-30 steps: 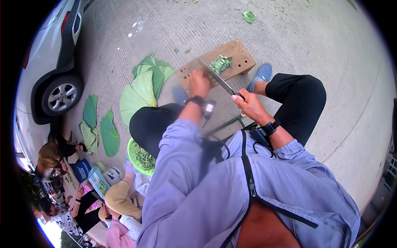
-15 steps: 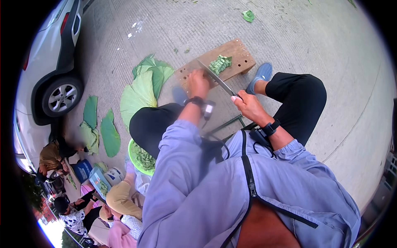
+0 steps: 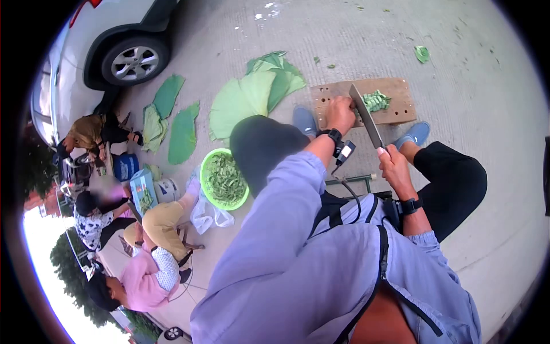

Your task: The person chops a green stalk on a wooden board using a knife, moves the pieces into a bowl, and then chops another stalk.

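My right hand (image 3: pixel 395 167) grips the handle of a kitchen knife (image 3: pixel 368 120), its long blade lying across a low wooden bench (image 3: pixel 401 116) with holes in its top. Just left of the blade, my left hand (image 3: pixel 341 113) is closed with its fingers curled down at the wood. A little green shows by its fingertips, but what they hold is mostly hidden. Sliced green leaf strips (image 3: pixel 376 101) sit in a small pile on the bench, right of the blade.
Large green leaves (image 3: pixel 243 100) lie on the concrete left of the bench. A bright green basin (image 3: pixel 245 200) of cut greens stands by my left knee, beside a white plastic bag (image 3: pixel 209 215). Several people sit at the left near a blue bucket (image 3: pixel 125 166). A car (image 3: pixel 129 17) is parked behind.
My view has turned left, so the scene has shifted right and the basin shows fully. My left hand has come closer to the blade. The knife stays in my right hand.
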The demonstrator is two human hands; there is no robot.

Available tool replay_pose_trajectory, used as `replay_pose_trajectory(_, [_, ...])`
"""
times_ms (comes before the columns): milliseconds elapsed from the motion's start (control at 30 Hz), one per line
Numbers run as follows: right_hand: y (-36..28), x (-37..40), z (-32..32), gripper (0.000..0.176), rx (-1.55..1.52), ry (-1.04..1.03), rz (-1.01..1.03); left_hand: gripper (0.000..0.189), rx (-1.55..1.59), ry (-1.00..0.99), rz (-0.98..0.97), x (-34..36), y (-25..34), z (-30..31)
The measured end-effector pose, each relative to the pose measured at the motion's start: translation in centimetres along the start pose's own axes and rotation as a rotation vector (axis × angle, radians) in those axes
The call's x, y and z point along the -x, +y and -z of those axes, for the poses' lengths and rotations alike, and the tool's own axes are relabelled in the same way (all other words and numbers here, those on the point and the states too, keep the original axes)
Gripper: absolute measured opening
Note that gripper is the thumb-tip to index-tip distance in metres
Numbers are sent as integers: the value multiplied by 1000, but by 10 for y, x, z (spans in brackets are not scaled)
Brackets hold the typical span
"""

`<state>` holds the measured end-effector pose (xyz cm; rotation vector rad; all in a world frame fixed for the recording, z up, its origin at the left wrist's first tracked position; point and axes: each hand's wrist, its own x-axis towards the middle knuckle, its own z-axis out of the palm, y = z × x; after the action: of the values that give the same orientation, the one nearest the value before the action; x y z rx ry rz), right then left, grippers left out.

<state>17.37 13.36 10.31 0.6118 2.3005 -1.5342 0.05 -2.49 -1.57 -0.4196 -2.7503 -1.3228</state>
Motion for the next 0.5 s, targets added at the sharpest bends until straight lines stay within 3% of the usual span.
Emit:
replay_pose_trajectory(33, [6, -2, -4, 36, -82, 2, 20, 13, -58, -22, 67, 2, 22, 19])
replay_pose_trajectory(267, [-3, 2, 3, 32, -89, -52, -41, 12, -92, -4, 164, 7, 12, -3])
replay_pose_trajectory(500, [1, -10, -2, 32, -122, 23, 135, 12, -37, 42, 235, 15, 20, -5])
